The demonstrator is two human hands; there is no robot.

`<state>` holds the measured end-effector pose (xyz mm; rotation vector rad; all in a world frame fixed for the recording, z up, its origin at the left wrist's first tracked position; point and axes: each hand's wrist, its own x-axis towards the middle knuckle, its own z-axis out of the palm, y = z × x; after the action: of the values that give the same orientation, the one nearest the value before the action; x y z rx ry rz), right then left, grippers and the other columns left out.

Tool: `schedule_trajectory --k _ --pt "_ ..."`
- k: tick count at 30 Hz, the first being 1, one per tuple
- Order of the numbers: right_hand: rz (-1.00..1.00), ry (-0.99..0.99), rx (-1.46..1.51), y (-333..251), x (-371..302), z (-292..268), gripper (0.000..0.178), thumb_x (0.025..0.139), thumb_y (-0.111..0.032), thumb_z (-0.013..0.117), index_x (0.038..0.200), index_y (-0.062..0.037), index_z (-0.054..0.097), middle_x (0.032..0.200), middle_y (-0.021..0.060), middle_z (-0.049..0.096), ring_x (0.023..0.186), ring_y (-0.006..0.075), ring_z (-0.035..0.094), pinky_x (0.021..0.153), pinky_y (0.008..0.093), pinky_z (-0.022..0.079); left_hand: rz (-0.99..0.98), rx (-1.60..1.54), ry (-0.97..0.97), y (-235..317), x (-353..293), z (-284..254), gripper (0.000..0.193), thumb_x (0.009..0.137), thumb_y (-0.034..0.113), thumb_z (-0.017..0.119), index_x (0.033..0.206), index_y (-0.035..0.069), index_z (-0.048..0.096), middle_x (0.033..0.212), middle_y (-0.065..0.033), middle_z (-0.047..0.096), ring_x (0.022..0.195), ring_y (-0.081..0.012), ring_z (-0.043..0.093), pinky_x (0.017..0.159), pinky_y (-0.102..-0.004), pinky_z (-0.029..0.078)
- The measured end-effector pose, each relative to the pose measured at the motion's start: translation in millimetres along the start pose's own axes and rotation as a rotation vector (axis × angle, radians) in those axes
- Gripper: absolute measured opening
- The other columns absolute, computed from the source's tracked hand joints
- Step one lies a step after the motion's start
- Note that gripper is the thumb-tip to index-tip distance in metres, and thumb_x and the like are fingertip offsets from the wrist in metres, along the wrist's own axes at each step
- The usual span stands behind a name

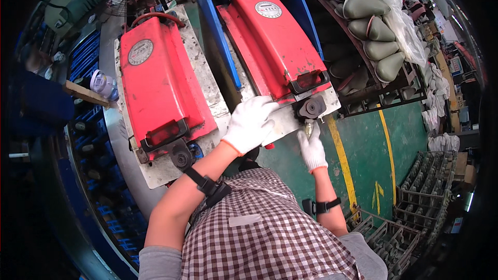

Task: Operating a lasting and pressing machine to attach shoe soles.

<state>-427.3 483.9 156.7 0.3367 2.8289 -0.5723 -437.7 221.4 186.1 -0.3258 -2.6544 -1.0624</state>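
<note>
A red machine cover (277, 36) with a round dial plate sits on a pale metal base in front of me. My left hand (252, 122), in a white knit glove, rests at the near left corner of that base, its fingers stretched out and holding nothing visible. At the front edge, below a round black knob (312, 107), my gloved right hand (312, 150) has its fingers closed around a small brass-coloured fitting (309, 128). The fitting's lower end is hidden by the fingers. To the left stands a second red machine cover (155, 80) with its own black knob (180, 155).
A blue metal housing (208, 8) encloses the right machine's sides. On a rack at the upper right lie several olive-green boots (365, 6) and a clear plastic sheet (402, 26). Metal racks (425, 184) stand on the green floor (363, 145), which carries yellow lines.
</note>
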Motion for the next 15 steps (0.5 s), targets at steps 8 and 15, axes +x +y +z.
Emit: schedule_trajectory --k 8,15 --pt "-0.727 0.307 0.058 -40.8 27.3 -32.7 0.016 0.087 -0.018 0.074 0.099 -0.0088 0.074 0.099 0.0116 0.072 0.095 0.0336 0.067 0.086 0.0439 0.054 0.463 0.140 0.110 15.4 58.5 2.6 0.040 0.072 0.015 0.074 0.111 0.011 0.070 0.117 -0.0094 0.065 0.116 -0.0322 0.062 0.102 -0.0503 0.050" --pt "-0.710 0.248 0.112 -125.5 159.0 -4.0 0.069 0.087 -0.048 0.068 0.145 -0.0119 0.056 0.144 0.0236 0.056 0.122 0.0468 0.057 0.103 0.0533 0.048 0.508 0.091 0.393 61.2 135.9 -71.5 0.028 0.072 0.009 0.075 0.100 0.012 0.074 0.098 -0.0062 0.066 0.090 -0.0296 0.064 0.081 -0.0431 0.052"
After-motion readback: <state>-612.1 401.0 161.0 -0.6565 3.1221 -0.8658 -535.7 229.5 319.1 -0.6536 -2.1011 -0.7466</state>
